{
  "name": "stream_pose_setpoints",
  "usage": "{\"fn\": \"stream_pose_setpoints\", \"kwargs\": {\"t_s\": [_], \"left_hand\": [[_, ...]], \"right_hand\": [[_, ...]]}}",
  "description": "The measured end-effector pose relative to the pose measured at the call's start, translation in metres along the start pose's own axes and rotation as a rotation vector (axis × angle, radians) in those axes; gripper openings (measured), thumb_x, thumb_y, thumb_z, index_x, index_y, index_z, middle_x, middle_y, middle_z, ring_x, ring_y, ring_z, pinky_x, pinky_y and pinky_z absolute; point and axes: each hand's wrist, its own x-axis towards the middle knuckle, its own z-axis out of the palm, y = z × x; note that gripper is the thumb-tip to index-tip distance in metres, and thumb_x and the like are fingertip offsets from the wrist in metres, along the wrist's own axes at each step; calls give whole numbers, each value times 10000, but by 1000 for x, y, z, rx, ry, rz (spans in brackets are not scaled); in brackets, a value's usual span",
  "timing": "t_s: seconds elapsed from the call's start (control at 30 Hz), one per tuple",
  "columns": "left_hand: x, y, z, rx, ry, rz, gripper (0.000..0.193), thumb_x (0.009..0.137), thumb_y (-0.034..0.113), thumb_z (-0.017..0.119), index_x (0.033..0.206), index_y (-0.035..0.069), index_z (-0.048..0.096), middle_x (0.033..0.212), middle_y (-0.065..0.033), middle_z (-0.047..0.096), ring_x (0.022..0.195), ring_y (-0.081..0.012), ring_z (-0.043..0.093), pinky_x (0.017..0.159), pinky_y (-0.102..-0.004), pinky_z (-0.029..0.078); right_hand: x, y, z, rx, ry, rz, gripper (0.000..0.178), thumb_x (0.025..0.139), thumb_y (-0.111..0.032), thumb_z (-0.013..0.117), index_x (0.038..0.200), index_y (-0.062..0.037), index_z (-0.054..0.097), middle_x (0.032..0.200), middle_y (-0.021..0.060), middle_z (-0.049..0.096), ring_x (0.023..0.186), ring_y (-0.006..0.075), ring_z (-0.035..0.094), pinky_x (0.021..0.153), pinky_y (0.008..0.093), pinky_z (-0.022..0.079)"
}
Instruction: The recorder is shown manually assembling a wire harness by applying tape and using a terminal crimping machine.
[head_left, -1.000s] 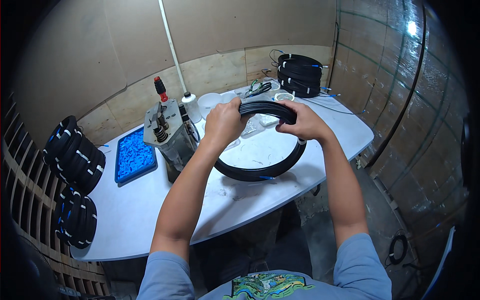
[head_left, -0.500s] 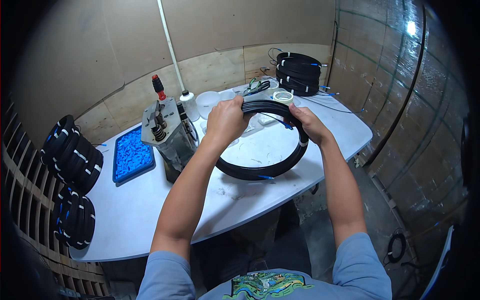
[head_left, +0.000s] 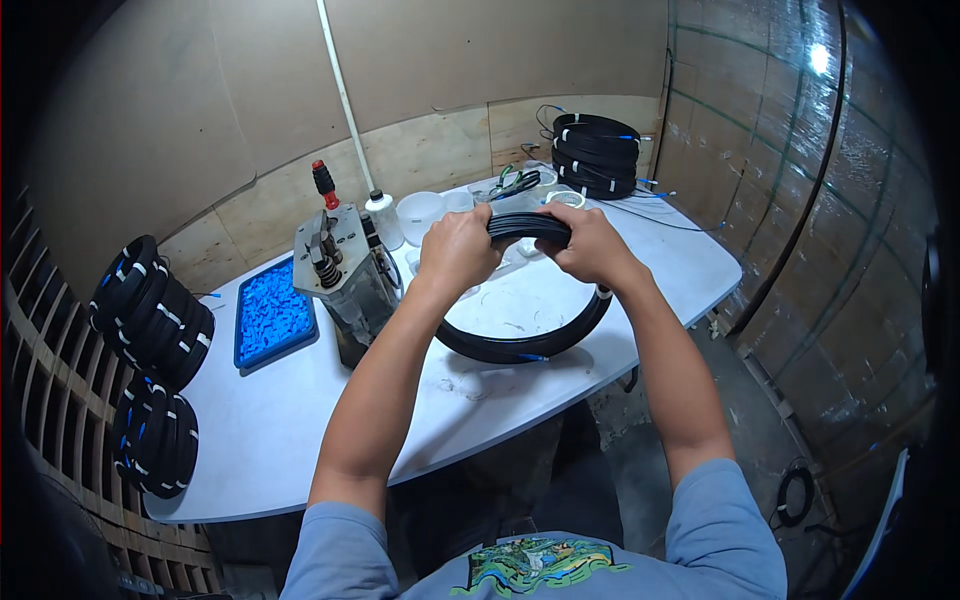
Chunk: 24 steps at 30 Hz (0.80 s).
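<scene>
A coil of black cable [head_left: 500, 347] is held up by its far side, with its near side low over the white table. My left hand [head_left: 458, 247] is closed around the top left of the coil. Close beside it, my right hand [head_left: 592, 243] grips the same bundle at the top right, and a short stretch of stacked strands shows between the two. A small blue connector [head_left: 533, 357] sits on the coil's near side. A white tie [head_left: 603, 292] wraps its right side. The fingertips of both hands are partly hidden behind the cable.
On the left stand a metal hand press [head_left: 345, 270], a blue tray [head_left: 277, 315] of small blue parts and stacked black coils [head_left: 152, 315]. Behind my hands are a white bottle [head_left: 383, 217], a plastic bowl [head_left: 420, 212] and a tape roll [head_left: 566, 199]. More coils [head_left: 596, 155] are piled far right.
My right hand has moved left along the coil, nearer to my left hand. The head view has shifted slightly, and my left hand keeps its grip.
</scene>
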Motion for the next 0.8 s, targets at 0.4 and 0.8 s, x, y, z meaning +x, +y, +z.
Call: {"fn": "stream_pose_setpoints", "kwargs": {"t_s": [0.4, 0.8], "left_hand": [[13, -5, -10, -119, -187, 60, 330, 809, 350, 798, 888, 43, 706, 788, -199, 701, 769, -401, 669, 705, -479, 518], [18, -13, -9, -157, -224, 97, 407, 790, 413, 823, 877, 45, 671, 733, -166, 684, 699, -383, 654, 633, -456, 494]], "right_hand": [[8, 20, -4, 217, -262, 279, 237, 802, -195, 768, 930, -15, 682, 711, 121, 678, 670, 239, 657, 636, 368, 520], [11, 17, 8, -153, -18, 75, 218, 828, -113, 685, 1021, -32, 624, 819, 258, 686, 812, 431, 682, 730, 488, 535]]}}
